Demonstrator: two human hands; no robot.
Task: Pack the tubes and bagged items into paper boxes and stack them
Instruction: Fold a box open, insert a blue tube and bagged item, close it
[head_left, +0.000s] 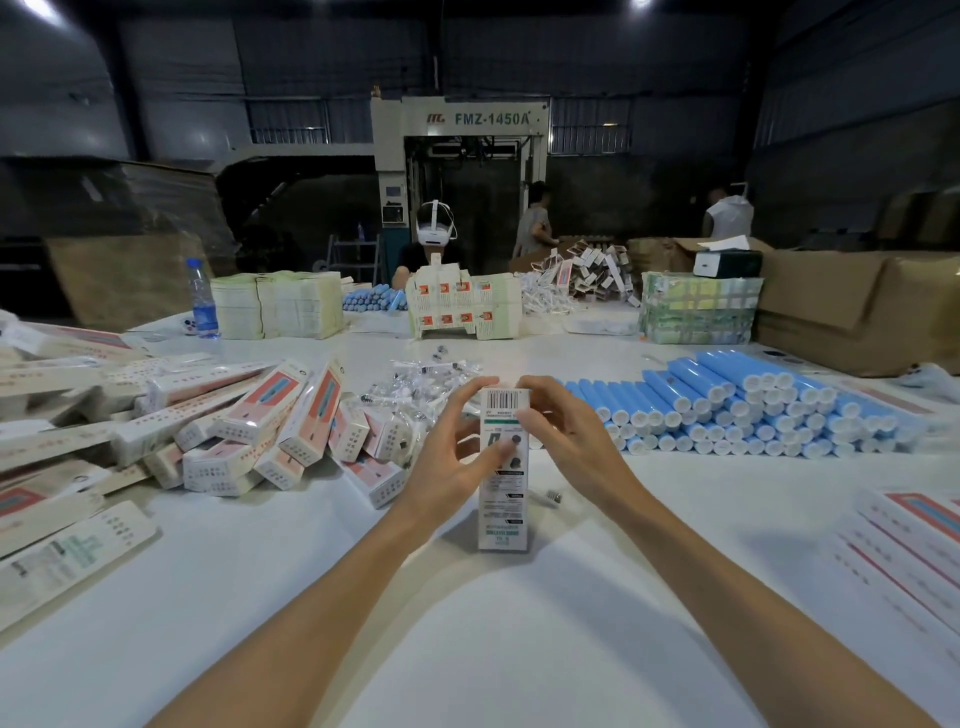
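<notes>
A white table (519, 623) is stretching across a dim, dark-walled warehouse under bright ceiling lights. At its centre a tall white printed paper box (503, 499), barcode at its far end, is standing between both hands. The left hand (457, 447) is gripping it from 9 o'clock, thumb pressing the printed face and fingers curling over the barcode end. The right hand (566, 431) is gripping the same end from 3 o'clock.

Just beyond, at 12 o'clock, a heap of small clear plastic bagged items (415, 384) is lying. At 2 o'clock, light blue tubes with white caps (753, 410) are lying stacked in rows. At 9 o'clock, white and pink filled boxes (260, 426) are piling loosely. Flat printed box blanks are lying at 8 o'clock (67, 561) and at 4 o'clock (909, 535).

Along the far edge, a person in a white headset (435, 244) is sitting behind bundled cartons, with a blue-labelled water bottle (202, 299) at 11 o'clock and brown cardboard cartons (841, 306) at 1 o'clock. Behind, a grey machine marked FMZ-1450A (462, 135) is standing.
</notes>
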